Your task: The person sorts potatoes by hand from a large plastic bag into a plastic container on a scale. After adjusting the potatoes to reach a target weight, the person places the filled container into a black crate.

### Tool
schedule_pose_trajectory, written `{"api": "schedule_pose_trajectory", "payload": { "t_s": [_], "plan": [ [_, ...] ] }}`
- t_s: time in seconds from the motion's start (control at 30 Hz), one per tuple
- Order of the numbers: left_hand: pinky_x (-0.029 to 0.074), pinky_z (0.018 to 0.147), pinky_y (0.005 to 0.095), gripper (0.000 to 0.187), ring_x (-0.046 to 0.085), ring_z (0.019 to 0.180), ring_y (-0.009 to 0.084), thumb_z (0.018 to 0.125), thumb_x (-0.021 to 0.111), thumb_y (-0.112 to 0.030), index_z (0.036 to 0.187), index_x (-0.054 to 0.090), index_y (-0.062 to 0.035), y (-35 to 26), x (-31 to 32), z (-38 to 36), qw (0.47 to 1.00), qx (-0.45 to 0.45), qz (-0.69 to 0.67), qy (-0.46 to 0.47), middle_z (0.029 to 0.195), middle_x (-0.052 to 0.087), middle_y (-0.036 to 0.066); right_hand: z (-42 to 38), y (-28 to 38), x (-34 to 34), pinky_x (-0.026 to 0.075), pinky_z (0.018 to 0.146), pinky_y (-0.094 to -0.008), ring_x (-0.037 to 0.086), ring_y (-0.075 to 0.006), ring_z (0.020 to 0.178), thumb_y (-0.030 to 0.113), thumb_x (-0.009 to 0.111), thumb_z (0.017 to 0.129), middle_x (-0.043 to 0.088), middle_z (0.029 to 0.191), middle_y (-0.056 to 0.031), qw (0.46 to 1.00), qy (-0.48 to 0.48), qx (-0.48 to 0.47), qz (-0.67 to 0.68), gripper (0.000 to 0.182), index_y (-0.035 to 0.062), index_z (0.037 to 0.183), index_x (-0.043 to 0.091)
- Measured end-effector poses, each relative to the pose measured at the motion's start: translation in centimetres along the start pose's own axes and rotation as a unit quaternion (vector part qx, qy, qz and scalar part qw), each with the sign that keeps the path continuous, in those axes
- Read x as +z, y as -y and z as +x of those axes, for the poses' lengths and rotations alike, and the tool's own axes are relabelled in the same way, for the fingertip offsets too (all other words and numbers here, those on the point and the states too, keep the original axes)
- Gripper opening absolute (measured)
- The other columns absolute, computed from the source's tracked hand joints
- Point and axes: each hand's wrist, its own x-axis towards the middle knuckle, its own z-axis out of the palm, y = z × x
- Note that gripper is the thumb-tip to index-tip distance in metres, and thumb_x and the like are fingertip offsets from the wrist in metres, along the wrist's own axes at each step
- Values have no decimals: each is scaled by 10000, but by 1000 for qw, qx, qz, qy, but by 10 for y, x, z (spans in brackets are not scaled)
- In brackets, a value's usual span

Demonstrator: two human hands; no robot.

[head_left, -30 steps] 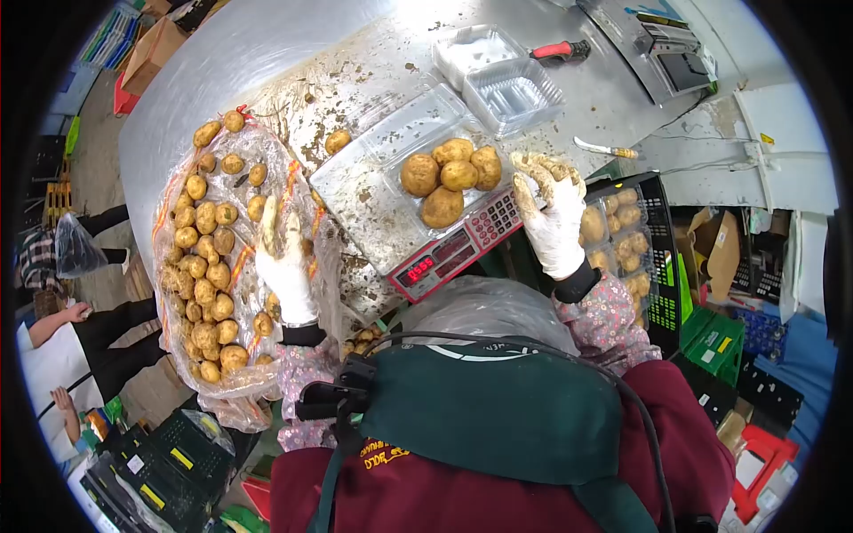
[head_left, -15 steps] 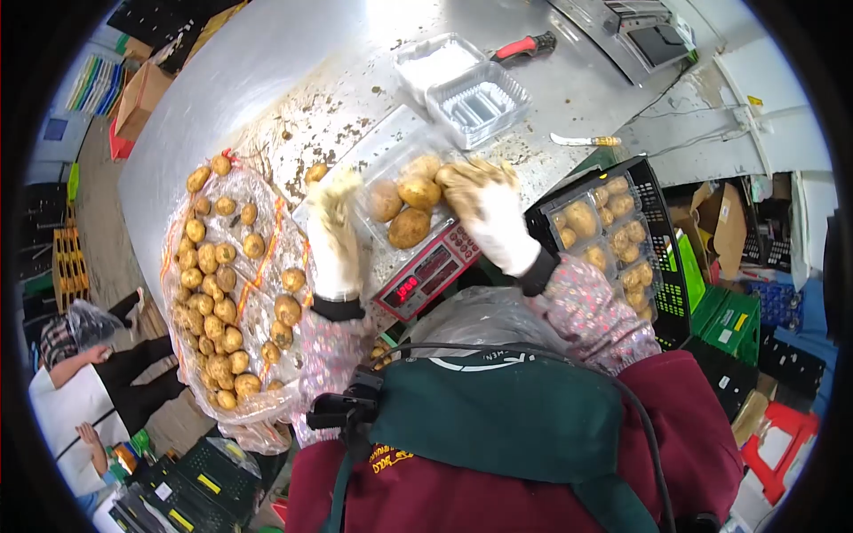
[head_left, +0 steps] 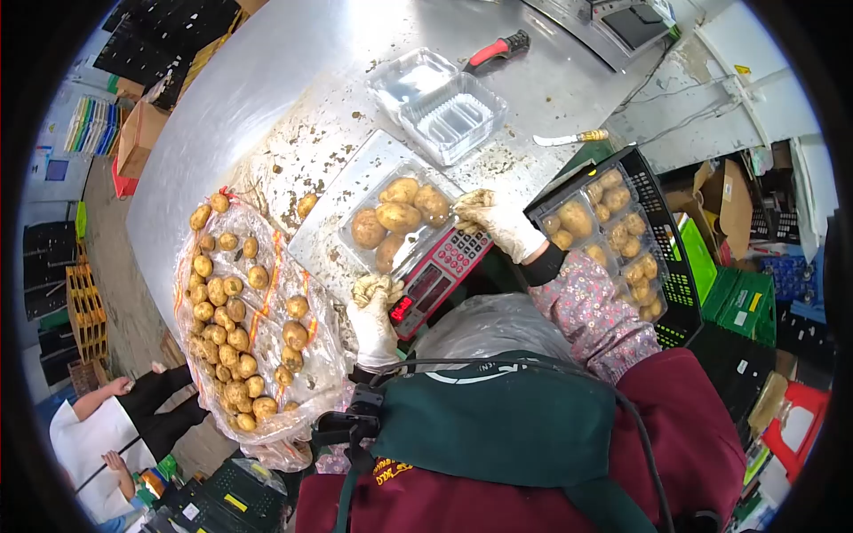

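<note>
On the platform of a red-and-grey weighing scale [head_left: 435, 280] sits a clear plastic container [head_left: 416, 249] with several potatoes [head_left: 398, 216] inside. My left hand [head_left: 374, 311], in a soiled white glove, is closed at the container's near left corner, beside the lit red display. At its right edge, above the scale's keypad, my right hand [head_left: 498, 222] is closed in a matching glove. The fingertips of both hands are turned inward and partly hidden. To the left, a clear plastic bag [head_left: 333, 346] lies spread out under many loose potatoes [head_left: 227, 333].
An open, clear container [head_left: 453, 120] stands beyond the scale, with a red-and-black handled tool [head_left: 499, 51] behind it. A curved knife [head_left: 569, 139] lies farther right. A black crate [head_left: 671, 258] holds packed potato containers. Another person [head_left: 98, 444] is at the lower left.
My left hand has come down from the container's far left side to its near corner. My right hand has curled its fingers at the right edge. The view has shifted slightly.
</note>
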Motion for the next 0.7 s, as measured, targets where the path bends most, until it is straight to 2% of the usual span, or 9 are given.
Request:
{"api": "schedule_pose_trajectory", "payload": {
  "t_s": [0.13, 0.17, 0.23, 0.37, 0.43, 0.5, 0.53, 0.57, 0.7],
  "plan": [
    [531, 813, 292, 112, 624, 776, 143, 898, 629, -68, 991, 574, -37, -15, 12, -7, 998, 36, 47, 30, 864, 604, 32, 12, -21, -6, 435, 557, -262, 525, -109, 605, 33, 589, 871, 578, 679, -46, 994, 9, -72, -84, 117, -8, 763, 602],
    [517, 857, 300, 120, 588, 801, 127, 895, 635, -88, 992, 572, -55, -20, 18, -9, 998, 35, 52, 29, 861, 573, 3, 8, -21, 0, 432, 554, -264, 524, -114, 605, 23, 591, 869, 577, 673, -47, 996, 4, -93, 15, 118, -21, 761, 609],
    [540, 851, 353, 131, 591, 1019, 203, 896, 648, -95, 1010, 597, -56, -11, -6, 10, 998, 46, 7, 36, 1058, 606, 74, 9, -33, 1, 485, 585, -270, 583, -133, 632, 48, 623, 868, 637, 729, -72, 996, -1, -88, 30, 95, -29, 820, 648],
    [475, 992, 375, 291, 556, 1059, 206, 917, 608, -211, 1147, 553, -40, -54, 9, 29, 995, 89, -12, 49, 1119, 569, 81, -31, -19, 5, 514, 657, -255, 643, -131, 721, 133, 633, 890, 695, 824, -52, 991, 126, 41, 23, 187, -13, 984, 703],
    [449, 1038, 447, 534, 532, 1206, 285, 906, 602, -251, 1371, 465, -26, -67, 4, 44, 991, 77, -17, 105, 1333, 536, 162, -30, -25, -17, 522, 695, -261, 654, -135, 767, 156, 634, 901, 701, 853, -48, 996, 89, 6, 22, 206, -4, 1010, 706],
    [433, 1051, 470, 562, 525, 1221, 307, 917, 567, -276, 1401, 433, -22, -74, -9, 71, 982, -6, -24, 186, 1341, 532, 170, -33, -11, -44, 521, 786, -270, 652, -127, 880, 211, 638, 930, 700, 931, -37, 999, 36, 19, 30, 249, 16, 1070, 701],
    [425, 1057, 481, 573, 518, 1234, 315, 935, 534, -296, 1425, 410, -24, -79, -4, 80, 963, 8, 150, 222, 1363, 517, 171, -42, 8, -54, 511, 779, -253, 639, -111, 891, 211, 637, 932, 694, 949, -35, 996, 46, 44, 62, 268, 16, 1112, 681],
    [430, 1051, 467, 592, 516, 1240, 307, 947, 533, -322, 1444, 393, -34, -76, 3, 84, 975, -40, 76, 206, 1378, 504, 169, -51, 19, -61, 501, 773, -237, 625, -94, 902, 210, 636, 935, 689, 966, -32, 992, 57, 67, 95, 294, 16, 1154, 661],
    [445, 1038, 441, 609, 519, 1240, 283, 949, 567, -354, 1444, 402, -40, -48, 102, 94, 942, -149, 61, 295, 1397, 495, 147, -76, 16, -84, 484, 735, -224, 597, -74, 881, 179, 638, 939, 667, 993, -24, 950, 255, -33, 178, 232, 16, 1102, 660]
  ]
}}
